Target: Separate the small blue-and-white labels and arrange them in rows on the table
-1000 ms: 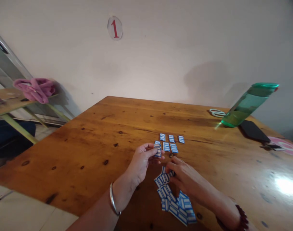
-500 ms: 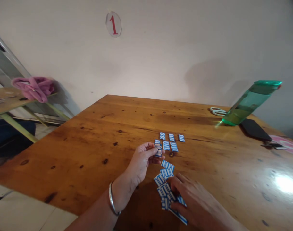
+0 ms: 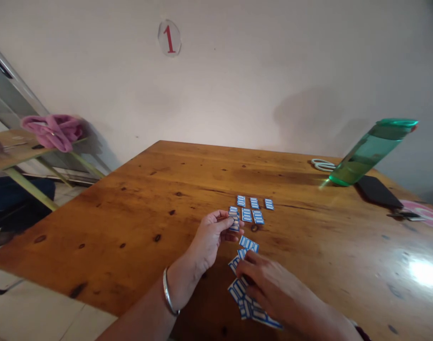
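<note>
My left hand (image 3: 212,234) is closed, its thumb pressing a small stack of blue-and-white label sheets (image 3: 234,223) against the fingers. A silver bangle (image 3: 167,291) circles that wrist. Nearer to me, my right hand (image 3: 269,279) hangs low over a loose pile of similar label sheets (image 3: 238,290), its fingers bent together and covering part of them. Whatever lies between those fingertips is hidden. One more label sheet (image 3: 248,243) lies at the pile's far end. Beyond my left hand, several label sheets (image 3: 258,217) rest in two short rows.
A green water bottle (image 3: 369,154) leans at the right rear of the wooden table (image 3: 138,237), beside a coiled white cable (image 3: 322,165) and a dark flat case (image 3: 378,192). At left, a pink cloth (image 3: 55,130) lies on another table. Behind is the wall (image 3: 238,94).
My right hand has moved up and left across the pile, covering different sheets. Some sheets near it have shifted slightly. My left hand keeps its grip in nearly the same place.
</note>
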Demonstrator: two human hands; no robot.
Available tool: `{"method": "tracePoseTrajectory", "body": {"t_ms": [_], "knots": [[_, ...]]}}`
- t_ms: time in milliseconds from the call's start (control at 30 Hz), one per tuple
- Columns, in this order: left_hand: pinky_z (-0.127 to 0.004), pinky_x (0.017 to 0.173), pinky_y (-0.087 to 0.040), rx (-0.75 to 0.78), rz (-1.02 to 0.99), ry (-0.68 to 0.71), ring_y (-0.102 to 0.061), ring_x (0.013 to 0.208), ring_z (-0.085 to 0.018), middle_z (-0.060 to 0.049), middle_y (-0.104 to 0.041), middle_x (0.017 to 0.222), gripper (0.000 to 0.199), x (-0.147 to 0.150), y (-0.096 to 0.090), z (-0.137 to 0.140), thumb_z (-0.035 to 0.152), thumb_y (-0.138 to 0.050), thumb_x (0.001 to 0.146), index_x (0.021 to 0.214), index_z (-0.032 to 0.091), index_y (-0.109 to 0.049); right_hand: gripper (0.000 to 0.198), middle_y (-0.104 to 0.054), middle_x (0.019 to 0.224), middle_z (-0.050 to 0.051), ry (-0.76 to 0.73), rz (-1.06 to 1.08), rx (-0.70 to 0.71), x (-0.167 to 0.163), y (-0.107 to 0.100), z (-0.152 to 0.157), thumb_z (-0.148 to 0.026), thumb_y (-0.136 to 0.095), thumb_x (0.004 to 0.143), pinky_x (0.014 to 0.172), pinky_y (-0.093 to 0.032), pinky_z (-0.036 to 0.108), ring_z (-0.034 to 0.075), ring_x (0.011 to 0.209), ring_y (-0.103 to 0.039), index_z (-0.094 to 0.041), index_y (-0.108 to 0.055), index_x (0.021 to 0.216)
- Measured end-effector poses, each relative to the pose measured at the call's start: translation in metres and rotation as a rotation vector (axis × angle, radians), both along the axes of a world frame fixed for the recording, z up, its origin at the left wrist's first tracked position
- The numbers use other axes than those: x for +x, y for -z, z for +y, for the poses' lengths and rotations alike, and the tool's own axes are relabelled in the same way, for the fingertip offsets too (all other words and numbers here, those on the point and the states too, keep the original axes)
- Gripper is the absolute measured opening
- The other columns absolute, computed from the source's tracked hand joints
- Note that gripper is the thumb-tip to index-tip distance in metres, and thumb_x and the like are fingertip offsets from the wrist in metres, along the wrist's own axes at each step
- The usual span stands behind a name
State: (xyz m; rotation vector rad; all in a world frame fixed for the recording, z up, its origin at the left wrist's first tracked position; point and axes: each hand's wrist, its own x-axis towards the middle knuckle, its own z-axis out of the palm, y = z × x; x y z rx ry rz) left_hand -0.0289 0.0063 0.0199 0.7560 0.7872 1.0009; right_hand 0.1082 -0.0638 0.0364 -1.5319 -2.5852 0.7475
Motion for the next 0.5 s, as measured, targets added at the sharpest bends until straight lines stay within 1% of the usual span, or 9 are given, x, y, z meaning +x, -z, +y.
{"method": "tracePoseTrajectory", "body": {"t_ms": [67,167,367,500], "knots": [[-0.021,0.05,-0.047,0.004,0.006,0.004,-0.063,0.056,-0.013,-0.006,-0.068,0.07,0.007,-0.0004,-0.0008,-0.0004,0.012,-0.06,0.071,0.072,0.014,-0.053,0.023,-0.059,0.092,0.008,-0.02,-0.043,-0.004,-0.0027,0.0003,-0.001,-0.003,-0.046,0.071,0.062,-0.042,0.026,0.016,0.075,-0.056,-0.016,-0.059,0.085],[-0.021,0.051,-0.047,0.004,0.011,0.01,-0.063,0.057,-0.013,-0.006,-0.068,0.07,0.006,-0.0004,-0.0019,-0.0018,0.012,-0.059,0.071,0.072,0.013,-0.053,0.021,-0.058,0.092,0.009,-0.039,-0.059,0.02,-0.0023,0.0019,-0.0025,-0.003,-0.045,0.074,0.062,-0.043,0.026,0.016,0.073,-0.056,-0.015,-0.059,0.084],[-0.021,0.051,-0.046,0.002,0.007,0.01,-0.063,0.057,-0.014,-0.006,-0.068,0.07,0.011,0.0003,-0.0009,-0.0024,0.016,-0.064,0.068,0.071,0.014,-0.053,0.019,-0.057,0.095,0.006,-0.033,0.025,0.018,0.0004,0.0046,-0.003,-0.008,-0.051,0.074,0.066,-0.044,0.026,0.015,0.076,-0.055,-0.018,-0.057,0.089],[-0.021,0.051,-0.046,0.002,0.013,0.01,-0.063,0.056,-0.014,-0.006,-0.068,0.07,0.012,0.0001,0.0006,-0.0006,0.017,-0.064,0.068,0.072,0.014,-0.053,0.019,-0.057,0.096,0.008,-0.059,-0.041,0.002,-0.0046,0.0053,-0.0009,-0.007,-0.051,0.075,0.066,-0.044,0.027,0.017,0.077,-0.056,-0.017,-0.059,0.088]]}}
